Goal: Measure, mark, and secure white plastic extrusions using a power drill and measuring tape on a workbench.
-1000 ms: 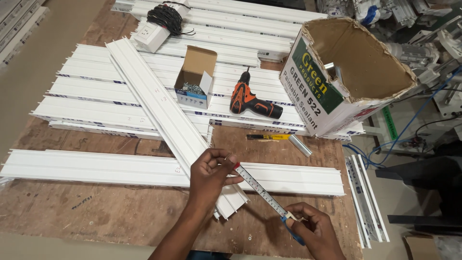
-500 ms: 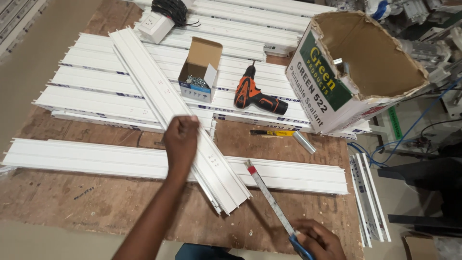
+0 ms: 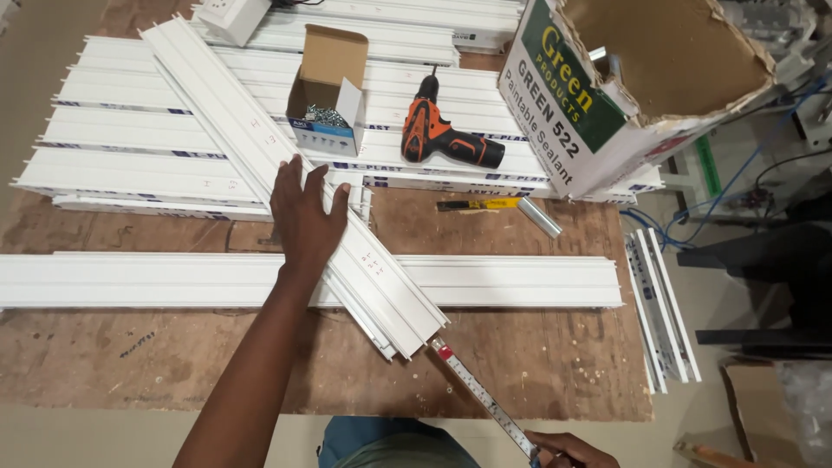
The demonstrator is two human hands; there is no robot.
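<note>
**White channel and tape on the worktop**

The white plastic channel [image 3: 286, 186] is long, ribbed and open-faced — it lies diagonally across another white strip, running from the worktop's far left corner down toward the near edge, its cut end near the middle of that edge. The measuring tape [image 3: 481, 399] — a thin, stiff blade with a red tip — reaches from that cut end toward the near right.

The left hand [image 3: 305, 215] reaches far forward on a straight arm, palm down, fingers spread; the right hand [image 3: 572, 451] stays near, fingers curled closed.
</note>
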